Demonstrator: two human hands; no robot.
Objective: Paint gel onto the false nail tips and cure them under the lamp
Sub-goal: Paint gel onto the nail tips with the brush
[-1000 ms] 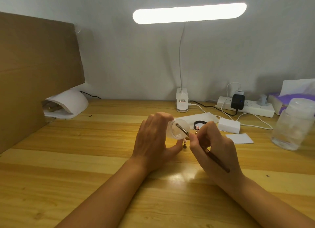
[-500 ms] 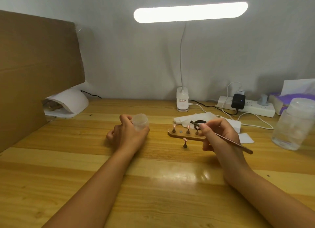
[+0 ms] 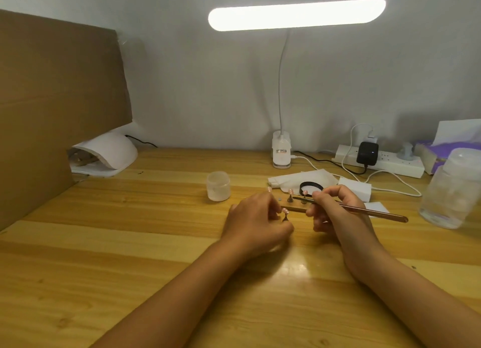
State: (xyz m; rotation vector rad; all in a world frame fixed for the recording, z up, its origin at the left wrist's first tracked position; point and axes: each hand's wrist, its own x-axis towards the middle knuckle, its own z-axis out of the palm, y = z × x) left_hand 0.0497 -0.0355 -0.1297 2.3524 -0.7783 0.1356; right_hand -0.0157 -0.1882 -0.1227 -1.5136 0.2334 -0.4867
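A small wooden holder (image 3: 294, 209) lies mid-table with pink false nail tips (image 3: 290, 192) standing on little pegs. My left hand (image 3: 256, 224) curls round one loose peg with a pink tip (image 3: 285, 213) in front of the holder. My right hand (image 3: 335, 209) pinches a thin brown brush (image 3: 374, 212), its tip pointing left over the holder. A frosted gel jar (image 3: 218, 186) stands on the table to the left of the holder. The white curing lamp (image 3: 109, 155) sits at the far left against the cardboard.
A brown cardboard panel (image 3: 57, 108) walls off the left side. A clip desk lamp (image 3: 281, 155) stands at the back, beside a power strip (image 3: 382, 162) with cables. Tissue and a black ring (image 3: 311, 187) lie behind the holder. A clear bottle (image 3: 453, 191) stands at the right.
My left hand has set the gel jar down on the table and moved right to the loose nail peg. My right hand with the brush has shifted slightly over the holder.
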